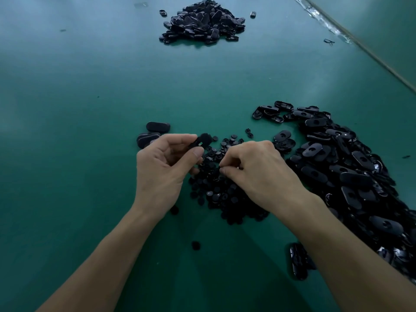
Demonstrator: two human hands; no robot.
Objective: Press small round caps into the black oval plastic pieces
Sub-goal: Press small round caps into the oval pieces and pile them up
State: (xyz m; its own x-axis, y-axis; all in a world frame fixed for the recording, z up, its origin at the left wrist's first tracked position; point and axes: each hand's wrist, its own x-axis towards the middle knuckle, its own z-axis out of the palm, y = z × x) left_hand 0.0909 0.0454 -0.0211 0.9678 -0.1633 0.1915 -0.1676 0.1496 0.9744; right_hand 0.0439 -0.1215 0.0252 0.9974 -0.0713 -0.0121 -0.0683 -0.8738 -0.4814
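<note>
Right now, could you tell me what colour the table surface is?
The table is teal-green; head view.

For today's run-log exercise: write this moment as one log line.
left hand: holds oval piece | right hand: fingertips in cap pile

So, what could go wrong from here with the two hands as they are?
The right hand pinches in the cap pile; the caps are all black and crowded, so it may lift two or none.
The left hand pinches the oval piece near one end only; pressing a cap in may make it slip.
</note>
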